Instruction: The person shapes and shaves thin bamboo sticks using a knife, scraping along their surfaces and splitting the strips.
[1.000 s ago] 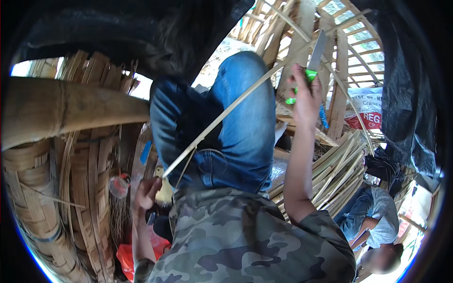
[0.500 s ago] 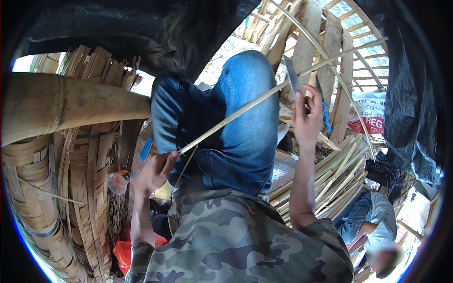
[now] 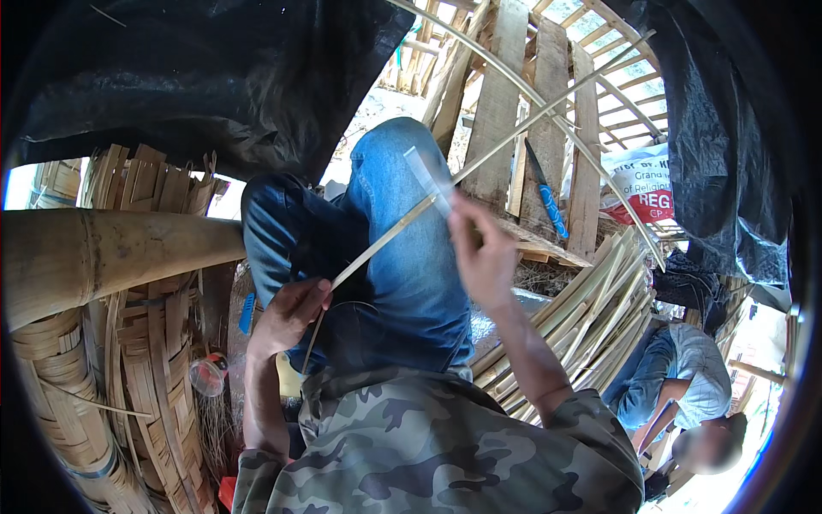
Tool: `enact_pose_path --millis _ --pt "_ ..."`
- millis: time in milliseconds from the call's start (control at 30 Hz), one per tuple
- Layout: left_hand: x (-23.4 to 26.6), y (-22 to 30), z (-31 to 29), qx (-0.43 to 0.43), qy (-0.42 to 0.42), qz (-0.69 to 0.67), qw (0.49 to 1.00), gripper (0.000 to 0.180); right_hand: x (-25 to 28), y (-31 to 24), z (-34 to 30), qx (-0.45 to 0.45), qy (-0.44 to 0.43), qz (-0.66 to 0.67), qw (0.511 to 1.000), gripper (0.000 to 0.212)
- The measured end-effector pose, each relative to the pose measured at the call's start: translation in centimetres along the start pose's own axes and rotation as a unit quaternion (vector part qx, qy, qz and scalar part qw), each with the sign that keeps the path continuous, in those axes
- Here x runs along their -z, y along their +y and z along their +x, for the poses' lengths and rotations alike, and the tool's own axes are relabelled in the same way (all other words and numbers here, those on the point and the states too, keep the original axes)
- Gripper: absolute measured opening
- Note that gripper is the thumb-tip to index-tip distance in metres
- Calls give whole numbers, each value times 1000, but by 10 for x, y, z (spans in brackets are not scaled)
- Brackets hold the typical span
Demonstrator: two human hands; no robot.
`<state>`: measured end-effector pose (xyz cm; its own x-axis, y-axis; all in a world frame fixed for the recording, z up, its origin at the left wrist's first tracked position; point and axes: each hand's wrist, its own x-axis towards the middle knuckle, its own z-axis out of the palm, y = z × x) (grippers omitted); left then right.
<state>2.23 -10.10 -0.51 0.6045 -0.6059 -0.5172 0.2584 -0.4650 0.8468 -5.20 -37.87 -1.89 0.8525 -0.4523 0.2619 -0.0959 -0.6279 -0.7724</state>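
A long, thin bamboo strip (image 3: 383, 247) runs slantwise across my lap, from my left hand up to the upper right. My left hand (image 3: 291, 319) is closed around its near end. A knife (image 3: 428, 177), its blade smeared by motion, is gripped in my right hand (image 3: 485, 257). The blade crosses the strip over my right knee and seems to touch it. Beside my left hand hangs a thin, curved sliver (image 3: 313, 341). The knife's handle is hidden in my fingers.
A blue-handled blade (image 3: 547, 193) lies by wooden planks (image 3: 494, 94) ahead. Bundled bamboo strips (image 3: 578, 321) lie at my right, with another person (image 3: 676, 377) beyond. A thick bamboo pole (image 3: 128, 255) and woven bamboo (image 3: 64, 377) stand left. Another strip (image 3: 505, 73) crosses mine.
My right hand and the knife have moved left and nearer along the strip, toward my left hand. My left hand keeps its hold. The whole view has shifted slightly.
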Motion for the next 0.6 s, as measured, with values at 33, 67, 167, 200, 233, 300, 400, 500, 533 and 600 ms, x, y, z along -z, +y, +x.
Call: enact_pose_path --millis 33,67,167,200,233,300,400,500,533,600 --pt "0 0 -1 -2 0 1 1000 37 -5 -7 -6 21 -10 34 999 23" --pt "0 -1 -1 1 3 4 1000 38 -2 -7 -3 22 -9 34 999 23" --pt "0 4 -3 2 4 6 1000 39 16 5 22 -151 51 60 985 27" --pt "0 7 -4 0 3 5 1000 39 13 7 18 -151 51 60 985 27" --pt "-1 9 -3 -2 2 7 1000 39 6 11 12 -77 29 22 996 29" --pt "-4 11 0 15 9 7 1000 39 -9 -14 -10 -58 -31 36 997 31" --pt "5 -5 -1 12 -16 -10 1000 39 3 -5 3 -94 12 87 992 30" --pt "6 -5 -4 42 -32 -51 997 38 27 10 31 -192 129 131 964 30" --pt "4 -1 -2 40 -32 -49 997 38 21 5 21 -191 131 131 964 30" --pt "-4 8 3 35 -27 -55 998 39 1 -8 -12 -8 -52 -2 999 31"
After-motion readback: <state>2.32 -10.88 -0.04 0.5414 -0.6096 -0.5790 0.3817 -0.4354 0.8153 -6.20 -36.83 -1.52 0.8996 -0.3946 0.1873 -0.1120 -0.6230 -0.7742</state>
